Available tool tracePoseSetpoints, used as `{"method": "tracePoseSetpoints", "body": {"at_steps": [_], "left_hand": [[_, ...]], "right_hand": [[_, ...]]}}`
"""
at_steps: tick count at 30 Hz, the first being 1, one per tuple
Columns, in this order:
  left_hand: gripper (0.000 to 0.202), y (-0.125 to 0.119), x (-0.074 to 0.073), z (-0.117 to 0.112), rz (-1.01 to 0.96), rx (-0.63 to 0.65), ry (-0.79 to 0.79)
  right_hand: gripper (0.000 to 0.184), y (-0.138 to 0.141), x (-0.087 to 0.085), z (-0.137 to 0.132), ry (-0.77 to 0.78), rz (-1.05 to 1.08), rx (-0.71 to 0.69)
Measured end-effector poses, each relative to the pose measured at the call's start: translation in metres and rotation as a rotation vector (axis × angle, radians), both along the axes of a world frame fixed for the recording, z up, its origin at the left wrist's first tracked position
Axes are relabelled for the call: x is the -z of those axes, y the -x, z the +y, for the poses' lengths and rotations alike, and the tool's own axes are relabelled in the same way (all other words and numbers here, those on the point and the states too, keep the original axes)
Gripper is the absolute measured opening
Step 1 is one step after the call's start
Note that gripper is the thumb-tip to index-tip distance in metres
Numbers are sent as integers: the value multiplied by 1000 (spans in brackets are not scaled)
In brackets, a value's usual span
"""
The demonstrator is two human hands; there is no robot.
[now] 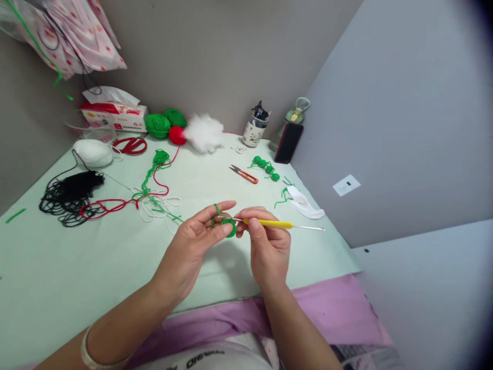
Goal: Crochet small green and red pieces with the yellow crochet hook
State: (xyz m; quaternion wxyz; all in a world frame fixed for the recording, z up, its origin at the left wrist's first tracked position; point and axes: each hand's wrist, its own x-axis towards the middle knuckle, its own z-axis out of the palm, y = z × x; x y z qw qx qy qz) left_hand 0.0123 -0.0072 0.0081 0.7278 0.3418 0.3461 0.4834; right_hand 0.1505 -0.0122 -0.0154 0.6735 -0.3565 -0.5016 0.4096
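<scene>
Grip: right hand (266, 247) on crochet hook (274, 223), tip behind green yarn (231, 229)

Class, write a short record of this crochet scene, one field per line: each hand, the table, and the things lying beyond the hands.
left hand: pinches green crochet piece, green yarn over forefinger
right hand: holds crochet hook, tip at the piece
table: pale green
beyond hands: orange snips, black yarn, white stuffing
</scene>
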Motion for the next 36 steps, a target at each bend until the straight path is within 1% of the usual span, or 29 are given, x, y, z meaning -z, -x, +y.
{"method": "tracePoseSetpoints", "body": {"at_steps": [2, 5, 7, 12, 15, 18, 20, 22, 23, 25, 26, 27, 28, 29, 30, 31, 34, 36], "left_hand": [[36, 1, 0, 1, -21, 0, 20], [43, 4, -1, 4, -94, 33, 87], [44, 7, -1, 7, -138, 45, 117], [33, 12, -2, 9, -132, 43, 120], [34, 11, -1, 8, -63, 41, 92], [31, 8, 0, 6, 10, 2, 41], [26, 6, 1, 5, -1, -31, 41], [22, 5, 2, 6, -43, -62, 78], [20, 6, 2, 7, -64, -77, 99], [21, 9, 1, 12, -94, -104, 123], [22, 12, 0, 15, -99, -116, 122], [24, 15, -2, 19, -94, -127, 111], [26, 19, -4, 24, -76, -132, 94], [28, 23, -6, 29, -51, -132, 71], [30, 28, -8, 34, -18, -120, 44], [33, 32, -9, 40, 19, -94, 20], [41, 40, -5, 54, 85, -7, -8], [46, 42, 3, 60, 102, 29, 1]], "right_hand": [[14, 0, -1, 0, -15, -16, 17], [15, -2, -3, 0, -51, -53, 46], [14, -5, -4, 1, -40, -40, 53], [14, -14, -9, 2, 157, 159, -8], [15, -13, -10, 4, 214, 197, -31], [15, -6, -6, 3, 190, 146, -31], [13, -1, -2, 1, 144, 79, -23], [13, 2, -2, 0, 84, 9, -15], [13, 1, -3, 0, 51, -42, -21], [13, -6, -10, 7, -16, -213, -84], [16, -12, -14, 15, -49, -350, -139], [23, -19, -17, 25, -73, -500, -203], [25, -27, -19, 39, -104, -647, -192], [26, -35, -20, 56, -119, -823, -134], [26, -42, -19, 74, -86, -1019, -50], [28, -48, -16, 93, -17, -1212, 42], [31, -60, 3, 143, 57, -1330, 165], [28, -63, 18, 164, 101, -1377, 209]]}}
